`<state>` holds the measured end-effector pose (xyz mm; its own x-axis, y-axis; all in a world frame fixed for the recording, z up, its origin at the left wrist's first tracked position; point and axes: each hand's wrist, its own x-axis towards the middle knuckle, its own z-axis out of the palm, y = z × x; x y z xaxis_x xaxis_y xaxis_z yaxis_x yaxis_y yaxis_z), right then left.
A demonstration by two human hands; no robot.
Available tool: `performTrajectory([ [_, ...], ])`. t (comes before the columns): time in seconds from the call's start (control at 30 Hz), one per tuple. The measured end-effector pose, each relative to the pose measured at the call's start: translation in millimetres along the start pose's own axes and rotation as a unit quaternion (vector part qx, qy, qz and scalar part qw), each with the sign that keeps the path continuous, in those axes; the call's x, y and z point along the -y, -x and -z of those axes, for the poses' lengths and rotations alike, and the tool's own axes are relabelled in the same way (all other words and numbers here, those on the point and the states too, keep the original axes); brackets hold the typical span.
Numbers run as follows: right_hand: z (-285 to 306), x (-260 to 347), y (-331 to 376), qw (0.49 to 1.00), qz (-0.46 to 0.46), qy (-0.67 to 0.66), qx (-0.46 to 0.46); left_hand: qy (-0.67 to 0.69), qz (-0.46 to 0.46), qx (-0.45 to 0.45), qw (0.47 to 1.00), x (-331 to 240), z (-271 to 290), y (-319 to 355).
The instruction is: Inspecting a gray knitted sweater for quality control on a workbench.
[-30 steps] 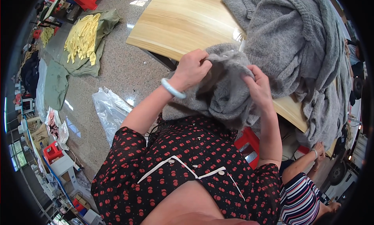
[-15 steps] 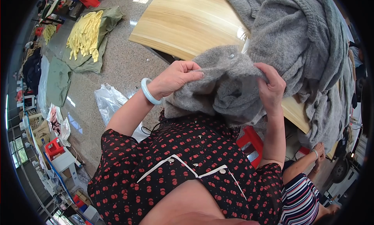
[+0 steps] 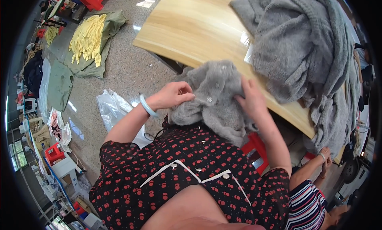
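A fuzzy grey cardigan point(image 3: 225, 110) lies bunched over my lap against the table's near edge, shiny round buttons showing on its front. At its left side my left hand point(image 3: 173, 96) is closed, thumb and bent fingers pinching the knit near the buttons. My right hand point(image 3: 251, 95), slightly blurred, rests along the right side of the cardigan with fingers stretched and thumb apart. Beyond it, a large heap of grey knitwear point(image 3: 292, 51) covers the right part of the wooden table point(image 3: 191, 27).
A red stool point(image 3: 256, 152) stands below the table edge. To the right, a person in a striped top point(image 3: 308, 206) has their hands near the hanging knitwear. On the floor at left lie a clear plastic bag point(image 3: 113, 106) and yellow garments point(image 3: 87, 39) on a green cloth.
The cardigan has gone from being held stretched between both hands to lying lower with its buttons facing up. My right hand has moved left and down, its grip loosened; my left hand went slightly down.
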<state>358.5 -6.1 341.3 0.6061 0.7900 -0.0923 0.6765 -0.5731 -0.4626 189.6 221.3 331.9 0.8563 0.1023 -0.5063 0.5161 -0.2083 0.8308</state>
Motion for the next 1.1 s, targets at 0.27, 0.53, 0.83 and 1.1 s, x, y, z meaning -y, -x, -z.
performTrajectory([
  [0.27,30,73,-21,0.837,0.035,-0.542,0.059,-0.015,-0.220,-0.047,0.974,48,-40,-9],
  [0.53,42,157,-27,0.793,0.260,-0.491,0.251,-0.005,-0.329,-0.137,0.934,6,-12,7],
  [0.83,-20,46,-13,0.904,0.179,-0.373,0.111,0.120,-0.410,-0.167,0.889,-65,10,2],
  [1.1,-5,36,-37,0.634,-0.028,-0.768,-0.082,-0.086,-0.463,-0.102,0.876,-168,3,-43],
])
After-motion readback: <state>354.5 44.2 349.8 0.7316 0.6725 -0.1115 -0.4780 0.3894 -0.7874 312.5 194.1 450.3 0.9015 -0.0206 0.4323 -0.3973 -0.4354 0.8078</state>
